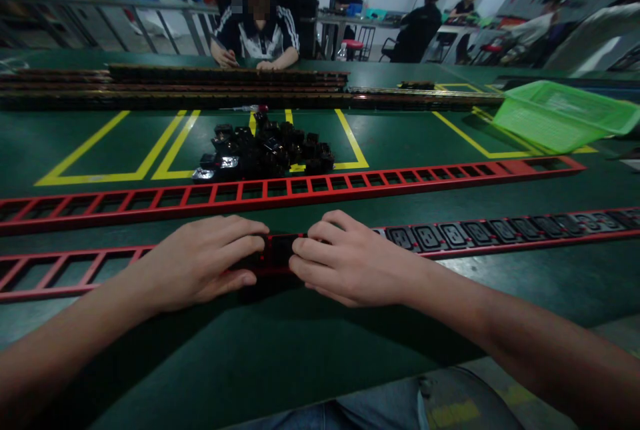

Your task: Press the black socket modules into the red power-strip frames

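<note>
As both forearms stretch in from the lower corners and meet at mid-view, I record the left hand [200,267] and right hand [350,267] palm down with knuckles raised, facing each other over the near red frame [75,271]. The fingers of both hands are bent. Their tips press on a black socket [280,250] from either side and each thumb lies along the frame's near edge, so the socket is clasped between the two hands. It sits in the near red frame, just left of a row of seated sockets [450,235].

The surface is a dark green table [300,363] marked with yellow lines [110,150]. A second red frame [350,185] lies parallel beyond the first. Behind it is a heap of loose sockets [265,150], and a green basket [560,113] sits tilted at far right. A stack of long strips [175,83] runs along the far side, with a person [257,30] seated behind it. I note others at tables further back in the room.
</note>
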